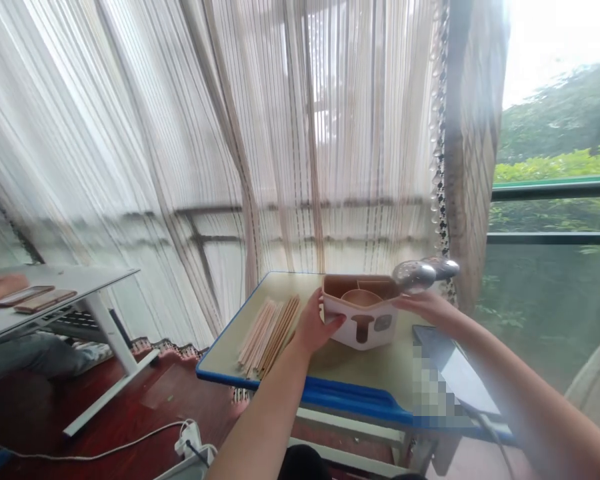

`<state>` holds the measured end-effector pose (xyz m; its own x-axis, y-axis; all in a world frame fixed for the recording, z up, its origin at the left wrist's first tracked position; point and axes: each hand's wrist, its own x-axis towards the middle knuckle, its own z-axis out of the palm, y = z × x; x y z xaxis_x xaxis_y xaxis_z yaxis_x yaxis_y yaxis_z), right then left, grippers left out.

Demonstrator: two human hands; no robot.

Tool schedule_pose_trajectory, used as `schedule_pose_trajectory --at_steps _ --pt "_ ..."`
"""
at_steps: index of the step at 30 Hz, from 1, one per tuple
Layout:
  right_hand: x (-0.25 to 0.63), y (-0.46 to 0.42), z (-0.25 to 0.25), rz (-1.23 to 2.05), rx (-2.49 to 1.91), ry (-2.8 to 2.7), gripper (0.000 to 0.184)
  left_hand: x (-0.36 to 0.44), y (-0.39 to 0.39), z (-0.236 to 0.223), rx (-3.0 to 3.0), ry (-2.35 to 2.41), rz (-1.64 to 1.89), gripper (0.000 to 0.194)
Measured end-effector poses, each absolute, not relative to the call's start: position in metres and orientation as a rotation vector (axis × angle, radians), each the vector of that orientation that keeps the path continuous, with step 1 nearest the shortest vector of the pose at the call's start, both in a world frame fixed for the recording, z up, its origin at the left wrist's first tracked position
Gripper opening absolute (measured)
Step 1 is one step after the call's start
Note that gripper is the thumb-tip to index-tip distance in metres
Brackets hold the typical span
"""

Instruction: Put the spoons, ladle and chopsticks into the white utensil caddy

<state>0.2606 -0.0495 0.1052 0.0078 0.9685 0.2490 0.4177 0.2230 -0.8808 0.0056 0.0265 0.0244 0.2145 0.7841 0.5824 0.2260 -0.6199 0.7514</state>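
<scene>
A white utensil holder (344,327) with a brown inside stands on a small blue-edged table in front of me. My left hand (316,321) grips its left side, thumb across the front wall and fingers behind the rim. At the opposite side, my right hand (423,304) presses its fingers to the right end of the holder. Just above that hand are the shiny round heads of a metal skimmer (414,275) and another metal utensil (444,268); their handles are hidden. Left of the holder lies a bundle of wooden chopsticks (270,337).
On the right of the blue-edged table (350,397) lies a dark flat device (453,363) with a cable. A white table (95,283) stands at left, with another person's hand (3,288) over it. A power strip (187,440) and cord are on the floor; curtains hang behind.
</scene>
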Motion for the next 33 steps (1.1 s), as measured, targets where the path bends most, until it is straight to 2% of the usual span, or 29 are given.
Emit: schedule_pose_trajectory --at_steps 10,12,16,22,27,33 --pt "0.249 -0.040 0.107 0.562 -1.209 -1.457 0.065 0.006 0.037 0.015 1.985 0.889 1.454 0.069" --pt "0.248 -0.037 0.103 0.520 -1.213 -1.461 0.061 0.006 0.037 0.014 1.983 0.910 1.467 0.069" --pt "0.248 -0.026 0.094 0.458 -1.155 -1.357 0.038 0.006 0.037 0.014 1.991 0.936 1.469 0.068" --pt "0.247 -0.013 0.093 0.384 -1.123 -1.204 0.020 0.006 0.037 0.013 2.026 0.921 1.482 0.066" --pt "0.241 -0.013 0.094 0.391 -1.104 -1.132 0.017 0.007 0.037 0.014 2.015 0.920 1.478 0.065" --pt "0.247 -0.020 0.104 0.424 -1.019 -1.044 0.027 0.009 0.036 0.014 2.018 0.934 1.485 0.066"
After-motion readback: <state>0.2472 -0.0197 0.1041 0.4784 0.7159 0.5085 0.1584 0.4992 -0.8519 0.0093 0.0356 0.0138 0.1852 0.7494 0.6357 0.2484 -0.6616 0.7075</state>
